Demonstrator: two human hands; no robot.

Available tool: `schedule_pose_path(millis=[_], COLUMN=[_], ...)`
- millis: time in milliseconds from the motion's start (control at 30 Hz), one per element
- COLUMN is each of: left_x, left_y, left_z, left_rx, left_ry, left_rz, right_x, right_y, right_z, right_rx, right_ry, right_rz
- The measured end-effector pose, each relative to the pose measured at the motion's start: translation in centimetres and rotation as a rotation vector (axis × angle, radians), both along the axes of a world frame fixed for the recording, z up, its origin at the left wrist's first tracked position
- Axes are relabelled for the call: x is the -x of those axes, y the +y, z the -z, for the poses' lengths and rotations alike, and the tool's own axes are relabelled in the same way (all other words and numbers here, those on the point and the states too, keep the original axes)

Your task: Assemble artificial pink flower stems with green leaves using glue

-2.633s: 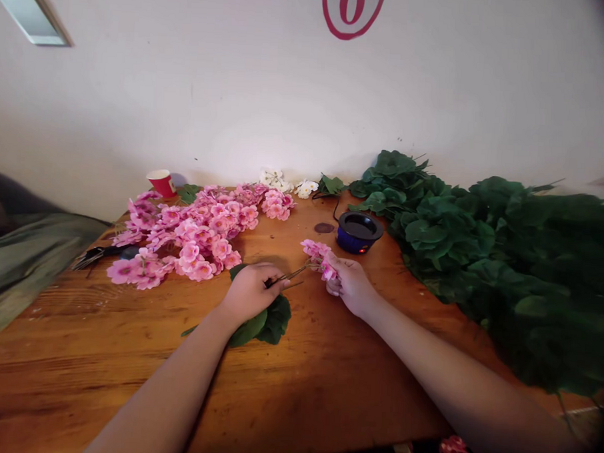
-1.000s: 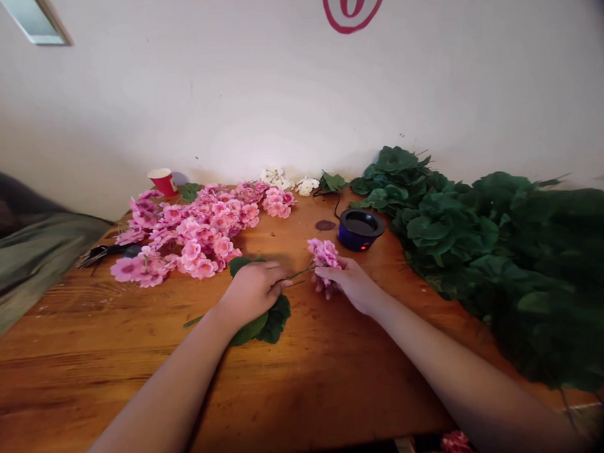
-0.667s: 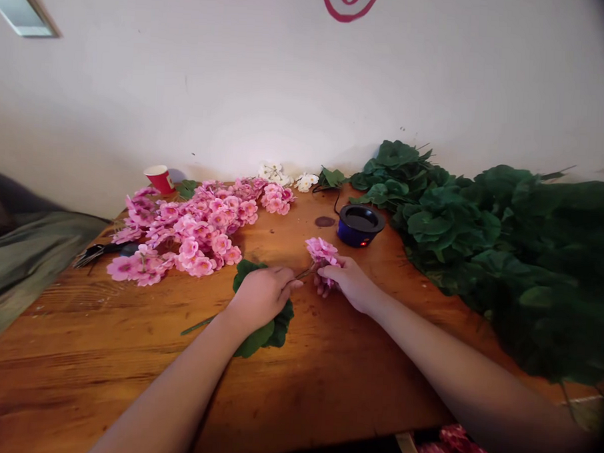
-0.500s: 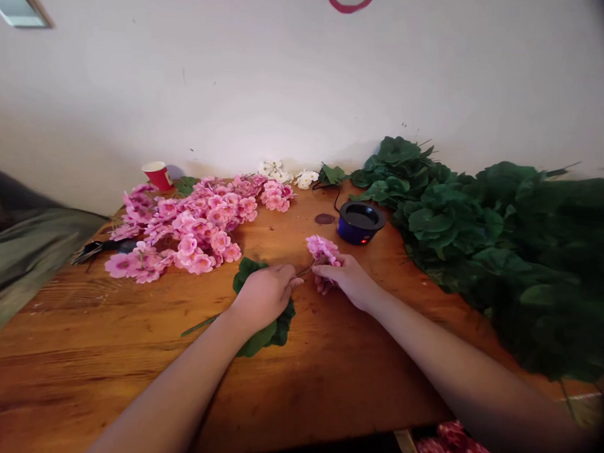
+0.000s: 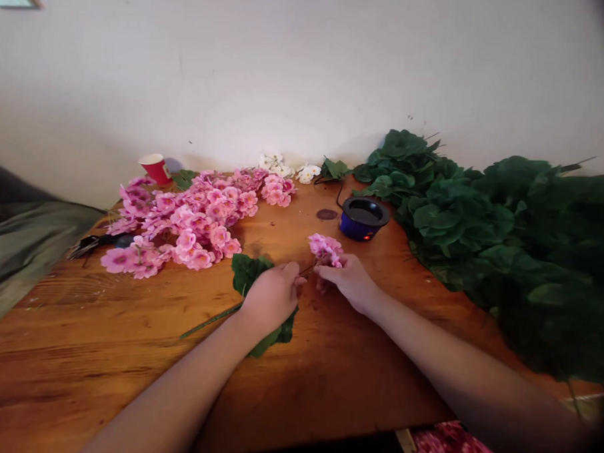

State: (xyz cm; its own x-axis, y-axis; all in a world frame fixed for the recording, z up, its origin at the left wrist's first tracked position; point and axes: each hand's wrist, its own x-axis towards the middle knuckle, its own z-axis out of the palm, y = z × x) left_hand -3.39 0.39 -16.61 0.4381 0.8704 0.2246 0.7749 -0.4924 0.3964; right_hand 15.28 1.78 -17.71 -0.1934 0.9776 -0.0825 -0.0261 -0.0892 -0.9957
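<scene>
In the middle of the head view, my right hand [image 5: 347, 279] is closed on a small bunch of pink artificial flowers [image 5: 325, 248], gripping it low near the stems. My left hand [image 5: 273, 297] is closed just to the left, over a green leaf spray [image 5: 248, 272] whose stem sticks out toward the lower left. A thin stem runs between the fingers of both hands. The left fingertips are partly hidden, so exactly where they grip cannot be seen. Behind my right hand stands a small blue pot with a black rim [image 5: 363, 219] and a lit red light.
Pink flower bunches [image 5: 197, 215] lie on the wooden table [image 5: 126, 352] at left, beside a red paper cup [image 5: 156, 169]. White flowers [image 5: 308, 173] rest near the wall. Green leaves [image 5: 457, 213] are heaped along the right. More pink flowers [image 5: 460, 450] show below the table's front edge.
The camera view has tilted slightly. My hands stay close together at nearly the same place, still holding the flowers and the leaf spray.
</scene>
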Motion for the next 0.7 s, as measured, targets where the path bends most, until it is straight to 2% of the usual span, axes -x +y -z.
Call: schedule_pose_path(millis=[367, 700], left_x=[-0.16, -0.33], left_y=[0.27, 0.17], left_z=[0.17, 0.27], left_rx=[0.060, 0.060], left_ry=[-0.045, -0.014], left_rz=[-0.004, -0.008], right_x=[0.96, 1.03], right_y=[-0.75, -0.96], right_z=[-0.12, -0.12], right_rx=[0.033, 0.039], right_ry=[-0.068, 0.011], right_rz=[0.109, 0.081])
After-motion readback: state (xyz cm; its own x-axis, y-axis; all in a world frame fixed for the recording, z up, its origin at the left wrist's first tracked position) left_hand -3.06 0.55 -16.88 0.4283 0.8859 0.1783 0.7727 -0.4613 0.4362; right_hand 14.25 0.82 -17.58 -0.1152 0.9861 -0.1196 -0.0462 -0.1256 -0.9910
